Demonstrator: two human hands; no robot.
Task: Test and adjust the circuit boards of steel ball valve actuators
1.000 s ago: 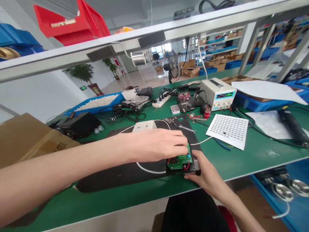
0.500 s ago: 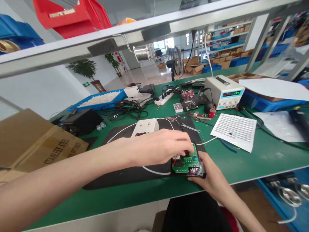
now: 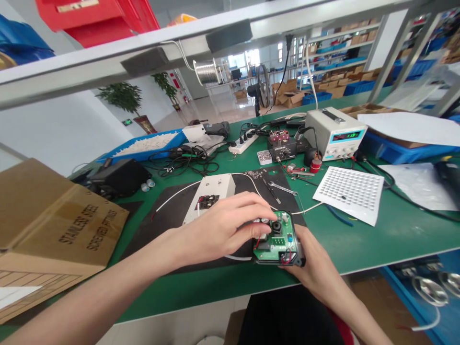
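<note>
My right hand point(image 3: 316, 256) grips a black housing point(image 3: 301, 245) from its right side, with the fingers partly hidden beneath. In the housing sits a green circuit board point(image 3: 278, 243) with a black round part, a blue component and red wires. Over the board's left side is my left hand point(image 3: 239, 220), its thumb and fingers apart, close to some silver and white components. Whether the fingertips touch them is unclear. Behind the left hand, a white box point(image 3: 218, 185) with a dark terminal opening lies on the black mat point(image 3: 172, 196).
Tweezers point(image 3: 272, 191) and a wrench point(image 3: 283, 188) lie behind the board. A power supply point(image 3: 334, 134) stands at the back right, near a white perforated sheet point(image 3: 348, 194). At left is a cardboard box point(image 3: 82, 220). A shelf point(image 3: 187, 43) spans overhead.
My left hand has drawn back leftward off the black round part, which now shows. The housing stays in my right hand. The view has shifted slightly.
</note>
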